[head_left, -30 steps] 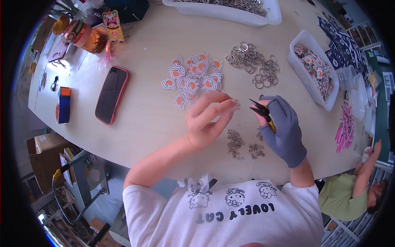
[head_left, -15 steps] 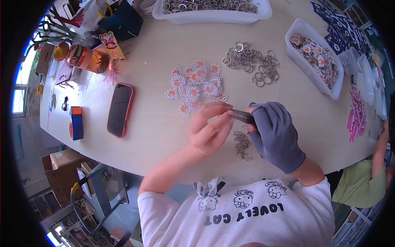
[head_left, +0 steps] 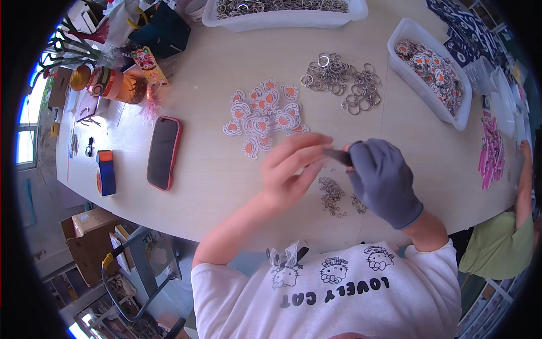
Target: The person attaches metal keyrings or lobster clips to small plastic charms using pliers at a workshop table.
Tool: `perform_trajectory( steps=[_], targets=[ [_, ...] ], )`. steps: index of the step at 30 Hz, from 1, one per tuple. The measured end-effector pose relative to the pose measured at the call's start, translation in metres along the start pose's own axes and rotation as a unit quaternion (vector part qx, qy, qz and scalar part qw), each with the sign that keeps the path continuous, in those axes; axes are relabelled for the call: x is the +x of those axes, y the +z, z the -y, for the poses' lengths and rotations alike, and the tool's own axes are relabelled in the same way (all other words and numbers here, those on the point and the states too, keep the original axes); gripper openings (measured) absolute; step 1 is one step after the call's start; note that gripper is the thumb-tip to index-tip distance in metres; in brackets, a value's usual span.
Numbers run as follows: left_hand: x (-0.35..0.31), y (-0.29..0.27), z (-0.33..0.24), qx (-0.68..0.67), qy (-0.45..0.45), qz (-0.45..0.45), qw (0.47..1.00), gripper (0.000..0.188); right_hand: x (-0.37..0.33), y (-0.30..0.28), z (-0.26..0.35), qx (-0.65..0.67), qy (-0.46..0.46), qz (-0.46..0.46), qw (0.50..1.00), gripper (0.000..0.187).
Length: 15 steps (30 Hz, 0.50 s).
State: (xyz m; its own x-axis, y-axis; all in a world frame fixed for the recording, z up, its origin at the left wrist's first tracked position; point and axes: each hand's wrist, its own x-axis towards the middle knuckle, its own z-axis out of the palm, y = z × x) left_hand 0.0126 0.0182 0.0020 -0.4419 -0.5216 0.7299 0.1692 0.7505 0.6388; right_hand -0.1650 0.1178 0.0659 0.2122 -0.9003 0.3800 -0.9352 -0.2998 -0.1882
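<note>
My right hand (head_left: 385,183), in a grey glove, is closed round a dark metal tool that looks like pliers (head_left: 340,157). Its jaws point left, toward my bare left hand (head_left: 289,172). The left fingers are pinched at the jaw tip and smeared by motion; anything small between them cannot be made out. Under the hands lies a pile of tiny metal rings (head_left: 330,196), with a smaller heap (head_left: 358,205) beside the glove. Beyond my left hand are flat white charms with orange sun-like prints (head_left: 261,104). Metal key rings (head_left: 332,73) lie farther back.
A white tray (head_left: 282,24) of key rings stands at the back. Another white tray (head_left: 419,90) at right holds charms with metal rings. A red-cased phone (head_left: 165,152) and a blue box (head_left: 106,172) lie left. Pink strips (head_left: 491,152) and another person's arm (head_left: 525,181) are far right.
My left hand has shifted slightly and is now blurred at the jaw tip. The gloved hand still grips the pliers. More of the small ring heap beside the glove shows.
</note>
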Motion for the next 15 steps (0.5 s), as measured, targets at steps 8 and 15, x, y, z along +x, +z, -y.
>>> perform_trajectory(
  steps=[8, 15],
  targets=[
    [0.021, -0.045, 0.033, 0.337, -0.135, 0.154, 0.919, 0.059, -0.02, -0.068, -0.129, -0.159, 0.304, -0.056, 0.938, 0.023],
    [0.024, -0.046, 0.036, 0.287, -0.169, 0.216, 0.918, 0.035, -0.046, -0.056, -0.149, 0.026, 0.227, -0.085, 0.97, 0.015]
  ],
)
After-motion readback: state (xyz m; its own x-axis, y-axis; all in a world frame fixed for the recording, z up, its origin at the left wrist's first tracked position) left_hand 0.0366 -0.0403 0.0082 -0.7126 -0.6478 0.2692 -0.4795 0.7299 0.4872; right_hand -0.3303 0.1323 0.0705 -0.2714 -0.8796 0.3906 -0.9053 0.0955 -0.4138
